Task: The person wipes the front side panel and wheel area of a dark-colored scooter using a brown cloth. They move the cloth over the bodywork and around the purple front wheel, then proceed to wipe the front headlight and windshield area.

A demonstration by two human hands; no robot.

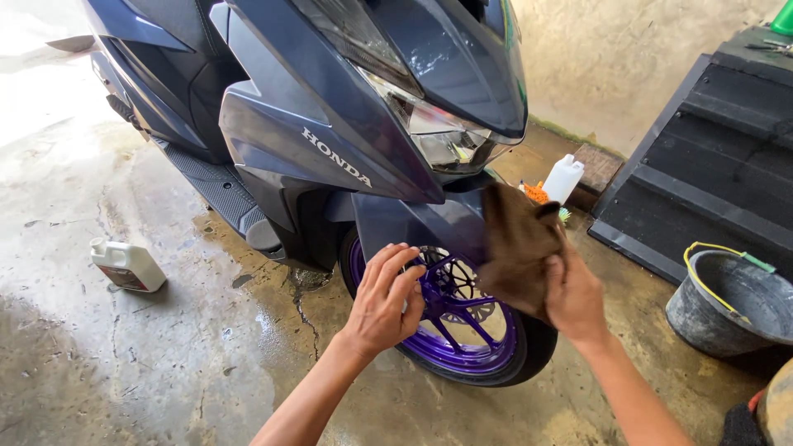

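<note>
A dark blue scooter (322, 116) stands on wet concrete, its front toward me. Its front wheel (462, 330) has a purple rim. My right hand (574, 297) grips a brown cloth (516, 244) and presses it against the front mudguard (413, 223) above the wheel. My left hand (388, 297) rests with fingers spread on the tyre and the lower edge of the mudguard, holding nothing.
A white plastic bottle (125, 264) lies on the floor at left. Another white jug (563, 177) and an orange brush (537, 193) stand by the wall. A grey bucket (727, 306) with a yellow handle sits at right, beside a black ramp (710, 157).
</note>
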